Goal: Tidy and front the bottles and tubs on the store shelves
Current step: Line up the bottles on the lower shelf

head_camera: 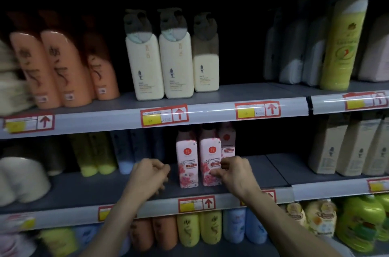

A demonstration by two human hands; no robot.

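Dim shelf (242, 174): right hand (235, 174) grips pink floral bottle (210, 162).

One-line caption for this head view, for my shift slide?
Right hand touching the front-right pink floral bottle on the middle shelf; left hand curled, empty, alongside.

Grey metal store shelves (242, 91) stand in tiers; red-and-yellow price tags (164, 116) line their edges. Light is dim; the top recess is black.
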